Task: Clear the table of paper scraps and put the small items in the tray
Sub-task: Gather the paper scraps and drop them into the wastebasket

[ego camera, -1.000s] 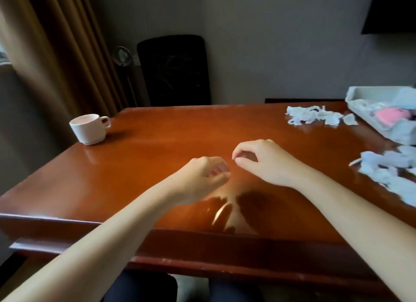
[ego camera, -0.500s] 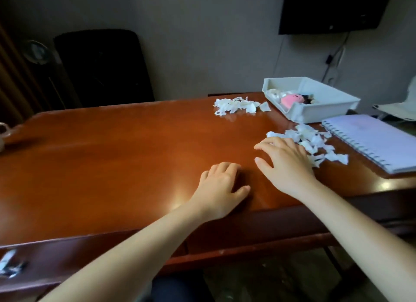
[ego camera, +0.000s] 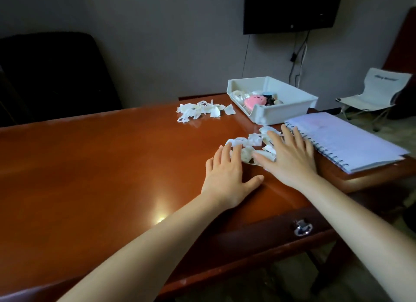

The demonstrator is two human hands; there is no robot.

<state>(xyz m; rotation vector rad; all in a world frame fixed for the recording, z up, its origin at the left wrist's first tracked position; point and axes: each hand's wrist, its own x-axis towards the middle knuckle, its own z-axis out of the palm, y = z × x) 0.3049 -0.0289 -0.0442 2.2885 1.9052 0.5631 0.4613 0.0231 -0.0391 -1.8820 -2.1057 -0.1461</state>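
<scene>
Scraps (ego camera: 250, 142) touching left hand (ego camera: 225, 175), right hand (ego camera: 290, 160), lettering (ego camera: 385, 78) illegible

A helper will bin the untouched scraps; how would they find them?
Find the white tray at the far right of the table. The far pile of paper scraps lies just left of it. Unlike the nearer scraps beside the spiral notebook, it lies untouched.

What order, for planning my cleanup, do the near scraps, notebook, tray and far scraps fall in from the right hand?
1. Near scraps, under the right hand.
2. Notebook, just right.
3. Tray, beyond the fingertips.
4. Far scraps, left of tray.
</scene>
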